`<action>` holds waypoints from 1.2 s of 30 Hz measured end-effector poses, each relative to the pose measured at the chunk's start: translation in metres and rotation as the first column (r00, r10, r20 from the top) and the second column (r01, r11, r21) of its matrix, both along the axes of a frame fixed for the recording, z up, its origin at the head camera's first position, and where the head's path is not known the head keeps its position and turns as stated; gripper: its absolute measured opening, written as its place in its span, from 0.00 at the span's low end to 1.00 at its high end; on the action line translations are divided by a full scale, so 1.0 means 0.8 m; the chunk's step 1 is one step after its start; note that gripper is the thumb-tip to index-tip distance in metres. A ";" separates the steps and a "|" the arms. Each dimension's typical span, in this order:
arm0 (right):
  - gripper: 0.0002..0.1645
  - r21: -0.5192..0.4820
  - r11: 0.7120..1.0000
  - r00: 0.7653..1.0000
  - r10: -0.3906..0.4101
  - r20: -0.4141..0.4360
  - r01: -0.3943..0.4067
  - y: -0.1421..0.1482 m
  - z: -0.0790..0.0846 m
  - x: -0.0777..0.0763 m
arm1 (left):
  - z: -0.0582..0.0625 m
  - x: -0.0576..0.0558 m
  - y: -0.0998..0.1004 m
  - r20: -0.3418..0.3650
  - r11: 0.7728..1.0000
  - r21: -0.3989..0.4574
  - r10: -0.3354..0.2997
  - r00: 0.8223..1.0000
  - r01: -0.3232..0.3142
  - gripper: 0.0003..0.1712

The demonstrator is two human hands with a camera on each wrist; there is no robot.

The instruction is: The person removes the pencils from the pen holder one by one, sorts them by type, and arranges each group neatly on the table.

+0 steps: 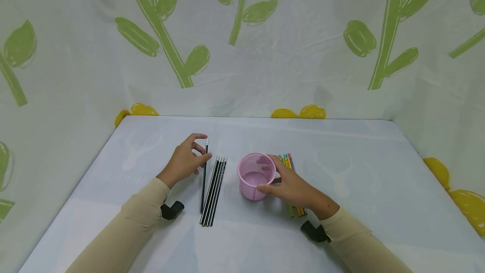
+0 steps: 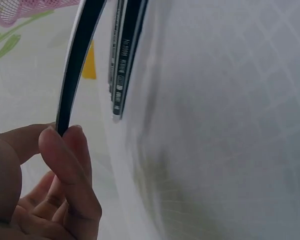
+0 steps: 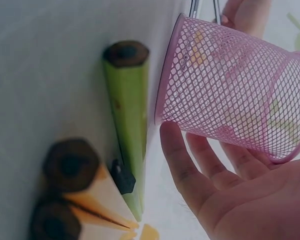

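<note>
Near the left of the table's middle, my left hand (image 1: 183,161) pinches one black pencil (image 1: 204,182) by its far end. The left wrist view shows thumb and fingertips meeting on that pencil (image 2: 79,65). Just right of it, several more black pencils (image 1: 214,193) lie side by side. My right hand (image 1: 297,188) grips a pink mesh pencil cup (image 1: 251,191), thumb at the near side and fingers behind. The cup (image 3: 230,85) stands upright with its mouth up. Coloured pencils (image 3: 127,100) lie beneath and beside the right hand, partly hidden by it in the head view.
The white table (image 1: 360,159) reaches back to a pale curtain (image 1: 303,54) printed with green leaves. Dark wrist devices (image 1: 172,210) sit at both cuffs.
</note>
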State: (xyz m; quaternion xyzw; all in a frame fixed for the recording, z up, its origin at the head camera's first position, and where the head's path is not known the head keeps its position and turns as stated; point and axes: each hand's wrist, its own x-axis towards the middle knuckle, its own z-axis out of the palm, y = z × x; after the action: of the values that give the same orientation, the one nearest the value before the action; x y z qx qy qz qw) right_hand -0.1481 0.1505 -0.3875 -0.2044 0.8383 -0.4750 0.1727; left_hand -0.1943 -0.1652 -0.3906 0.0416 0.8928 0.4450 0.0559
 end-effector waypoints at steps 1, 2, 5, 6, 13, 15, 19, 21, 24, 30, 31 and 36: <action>0.49 -0.003 1.000 1.000 0.001 -0.002 -0.001 -0.001 0.000 -0.001 | -0.002 -0.001 0.000 0.007 1.000 -0.006 -0.004 1.000 0.004 0.36; 0.48 -0.008 1.000 1.000 0.003 -0.004 -0.003 -0.002 0.000 -0.001 | -0.004 -0.002 -0.001 0.018 1.000 -0.012 -0.012 1.000 0.012 0.36; 0.48 -0.016 1.000 1.000 0.016 -0.007 -0.016 -0.003 -0.001 -0.003 | -0.009 -0.003 -0.002 0.064 0.998 -0.051 -0.032 0.997 0.035 0.35; 0.48 -0.020 1.000 1.000 0.022 -0.006 -0.023 -0.004 -0.001 -0.003 | -0.010 -0.003 -0.003 0.084 0.997 -0.062 -0.038 0.996 0.043 0.34; 0.48 -0.001 1.000 1.000 0.023 -0.015 -0.023 -0.002 -0.001 -0.003 | -0.017 -0.004 0.003 0.158 0.992 -0.077 -0.083 0.984 0.096 0.32; 0.48 0.003 1.000 1.000 0.018 -0.017 -0.018 -0.001 0.001 -0.003 | -0.017 -0.006 0.005 0.162 0.991 -0.085 -0.092 0.983 0.106 0.32; 0.48 0.007 1.000 1.000 0.014 -0.010 -0.014 -0.002 0.003 -0.004 | -0.016 -0.007 0.006 0.171 0.988 -0.092 -0.103 0.980 0.120 0.32; 0.49 0.007 1.000 1.000 0.009 -0.007 -0.009 -0.002 0.003 -0.004 | -0.014 -0.007 0.007 0.173 0.987 -0.096 -0.112 0.979 0.130 0.32; 0.49 -0.001 1.000 1.000 0.007 -0.010 -0.007 -0.002 0.002 -0.003 | -0.012 -0.009 0.009 0.178 0.985 -0.104 -0.121 0.977 0.141 0.32; 0.49 -0.001 1.000 1.000 -0.003 -0.005 0.003 -0.003 0.003 -0.001 | -0.012 -0.013 0.011 0.192 0.979 -0.137 -0.125 0.973 0.153 0.32; 0.49 0.003 1.000 1.000 -0.008 -0.002 0.008 -0.003 0.003 -0.001 | -0.013 -0.013 0.012 0.192 0.978 -0.141 -0.128 0.973 0.156 0.32; 0.54 -0.020 0.999 1.000 0.025 0.011 -0.025 0.007 0.001 -0.002 | -0.016 -0.015 0.017 0.206 0.980 -0.118 -0.131 0.970 0.158 0.33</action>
State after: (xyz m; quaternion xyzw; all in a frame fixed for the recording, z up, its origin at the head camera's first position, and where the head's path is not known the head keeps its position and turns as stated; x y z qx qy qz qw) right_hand -0.1495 0.1561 -0.3869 -0.2139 0.8300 -0.4821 0.1812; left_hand -0.2059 -0.1517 -0.4034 0.0583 0.9052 0.3810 0.1792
